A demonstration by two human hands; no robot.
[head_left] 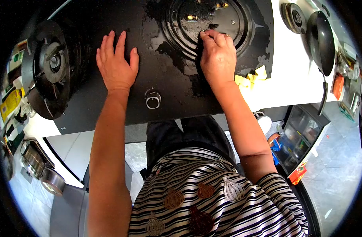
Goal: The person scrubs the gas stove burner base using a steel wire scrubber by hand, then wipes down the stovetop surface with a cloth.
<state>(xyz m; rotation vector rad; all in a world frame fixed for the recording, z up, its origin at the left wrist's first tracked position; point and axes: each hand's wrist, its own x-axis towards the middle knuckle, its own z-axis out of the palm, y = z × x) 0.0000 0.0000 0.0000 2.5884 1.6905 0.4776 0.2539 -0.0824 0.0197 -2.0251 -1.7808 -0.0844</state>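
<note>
My left hand (117, 63) lies flat on the black cooktop (145, 67), its fingers spread and nothing in them. Over the lower part of the wet round burner recess (244, 31), my right hand (219, 55) has its fingers pinched together, pointing down at the surface. Whatever they hold, if anything, is too small to make out. Just above those fingertips, a small brass-coloured fitting (192, 17) stands in the recess, with another brass part (221, 6) near the top edge. A control knob (153, 100) sits near the front edge, between my forearms.
At the left is a burner with its pan support (54, 61). Crumpled yellow cloth or paper (251, 77) lies right of my right wrist. Removed burner parts (293, 18) and a black pan (322, 43) rest on the white counter at the right.
</note>
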